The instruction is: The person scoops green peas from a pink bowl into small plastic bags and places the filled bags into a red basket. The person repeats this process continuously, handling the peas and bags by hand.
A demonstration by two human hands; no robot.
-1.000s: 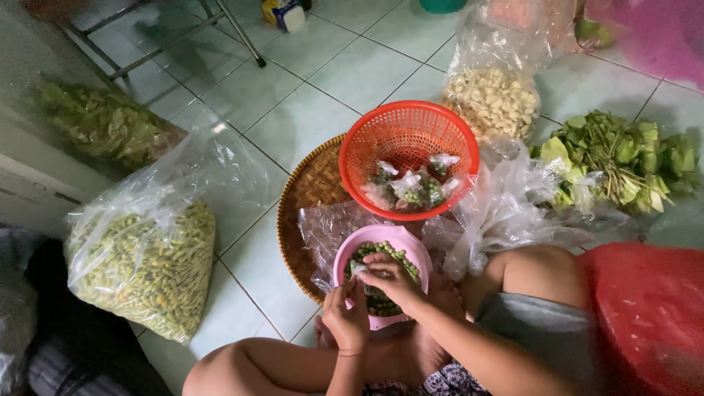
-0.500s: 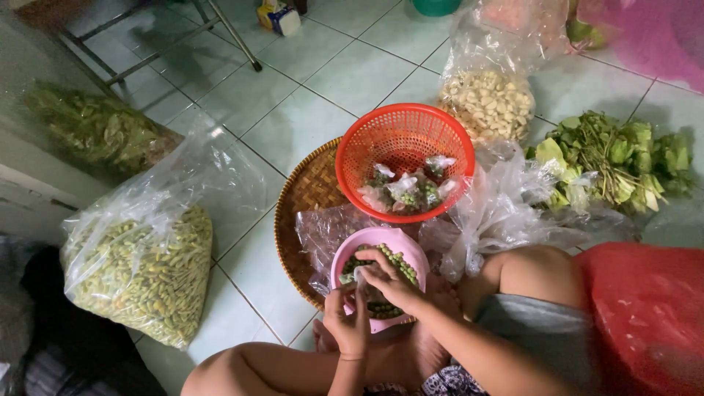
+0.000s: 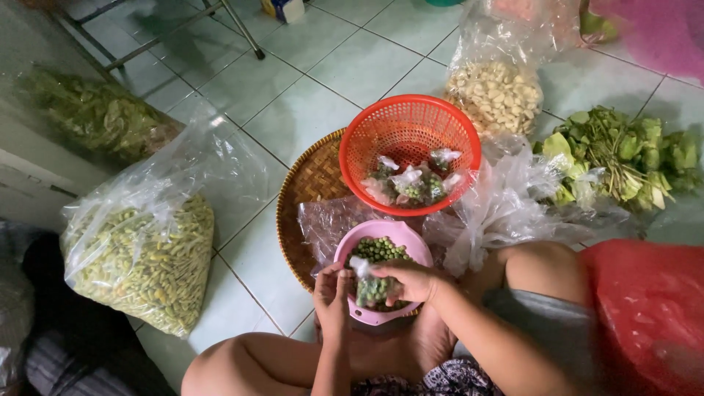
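Bare floor tiles (image 3: 293, 110) lie open ahead and to the left, between the big bag of green chillies (image 3: 143, 257) and the woven tray (image 3: 312, 191). Straight ahead the orange basket (image 3: 407, 147) blocks the way (it sits on the tray), with the pink bowl (image 3: 381, 253) just before it. To the right, crumpled plastic bags (image 3: 506, 209) and leafy greens (image 3: 623, 154) crowd the floor.

I see bare forearms, a bare left hand (image 3: 331, 299) and right hand (image 3: 411, 281), bare knees, grey shorts on one thigh, and dark patterned fabric at the lap.
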